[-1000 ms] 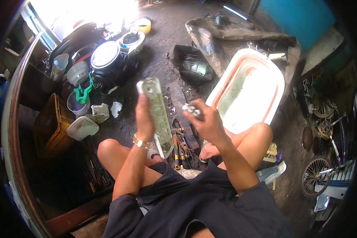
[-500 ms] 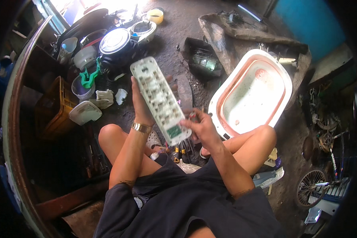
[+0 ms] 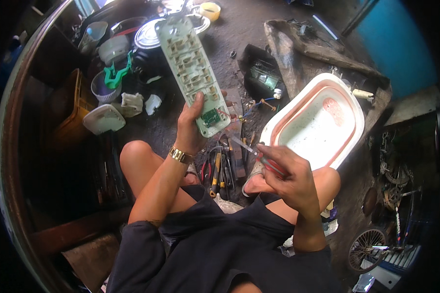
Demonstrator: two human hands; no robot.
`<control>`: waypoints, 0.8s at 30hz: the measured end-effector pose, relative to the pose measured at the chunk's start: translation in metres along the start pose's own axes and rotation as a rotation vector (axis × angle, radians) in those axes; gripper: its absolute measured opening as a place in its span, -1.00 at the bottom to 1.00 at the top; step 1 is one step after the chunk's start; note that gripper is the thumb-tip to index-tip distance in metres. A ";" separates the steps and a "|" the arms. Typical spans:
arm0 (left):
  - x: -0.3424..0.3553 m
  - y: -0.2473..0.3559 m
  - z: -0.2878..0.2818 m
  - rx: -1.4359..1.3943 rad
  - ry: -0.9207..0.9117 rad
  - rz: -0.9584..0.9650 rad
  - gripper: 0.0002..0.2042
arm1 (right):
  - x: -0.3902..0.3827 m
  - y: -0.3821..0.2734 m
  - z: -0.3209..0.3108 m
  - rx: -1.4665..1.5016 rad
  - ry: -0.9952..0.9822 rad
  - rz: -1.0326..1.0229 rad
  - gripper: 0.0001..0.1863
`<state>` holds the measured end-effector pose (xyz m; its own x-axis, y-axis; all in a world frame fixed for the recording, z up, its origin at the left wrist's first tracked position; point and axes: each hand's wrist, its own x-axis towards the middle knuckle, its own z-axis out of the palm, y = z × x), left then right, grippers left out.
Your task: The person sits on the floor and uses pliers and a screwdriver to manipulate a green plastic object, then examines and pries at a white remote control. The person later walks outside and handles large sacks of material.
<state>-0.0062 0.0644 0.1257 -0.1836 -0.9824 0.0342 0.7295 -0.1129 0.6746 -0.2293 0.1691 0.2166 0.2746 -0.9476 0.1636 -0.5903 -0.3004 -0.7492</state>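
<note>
Held above the dark floor [image 3: 233, 29] by the left hand [image 3: 189, 128], a long pale plastic housing [image 3: 191, 78] turns its open face to my remote feed, its far end overlapping a round metal lid [image 3: 144, 35] in my line of sight. The left thumb presses across that face while the fingers pass beneath, tips showing at the housing's right long edge; just below the thumb sits a small green circuit board [image 3: 210, 118]. The right hand [image 3: 293, 178] is closed around the red handle of a slim tool [image 3: 247, 147], its metal shaft slanting toward the housing's lower right corner; I cannot tell whether the tip touches. Pliers and other hand tools [image 3: 216, 171] lie on the floor between the feet. On the floor's right side, short of the edge beneath the blue wall [image 3: 388, 53], I see a white-and-pink tub [image 3: 358, 117], its near end close to the right knee [image 3: 327, 184]. A black box [image 3: 253, 63] sits off the tub's far left side, and toward the floor's left side a white plastic tray [image 3: 103, 119], a green plastic clamp [image 3: 116, 77] and an orange crate [image 3: 76, 105] crowd together. The widest room for moving, as I read it, is the strip of floor running from the yellow bowl [image 3: 210, 10], near the far edge, between the metal lid and the black box.
</note>
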 end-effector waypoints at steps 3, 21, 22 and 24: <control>-0.003 0.001 -0.006 0.046 0.028 0.005 -0.30 | -0.005 -0.011 0.003 0.102 -0.032 0.047 -0.58; 0.002 0.000 -0.002 0.035 0.002 -0.034 -0.16 | 0.000 -0.010 0.001 0.108 0.000 0.048 -0.62; 0.002 -0.001 -0.003 0.024 -0.009 -0.036 -0.20 | 0.000 -0.011 0.001 0.101 0.004 0.047 -0.62; 0.002 -0.003 -0.004 0.001 -0.030 -0.052 -0.21 | 0.000 -0.012 -0.001 0.108 0.010 0.056 -0.62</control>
<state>-0.0058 0.0620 0.1206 -0.2412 -0.9702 0.0214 0.7180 -0.1636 0.6765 -0.2232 0.1726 0.2263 0.2358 -0.9637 0.1256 -0.5192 -0.2341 -0.8220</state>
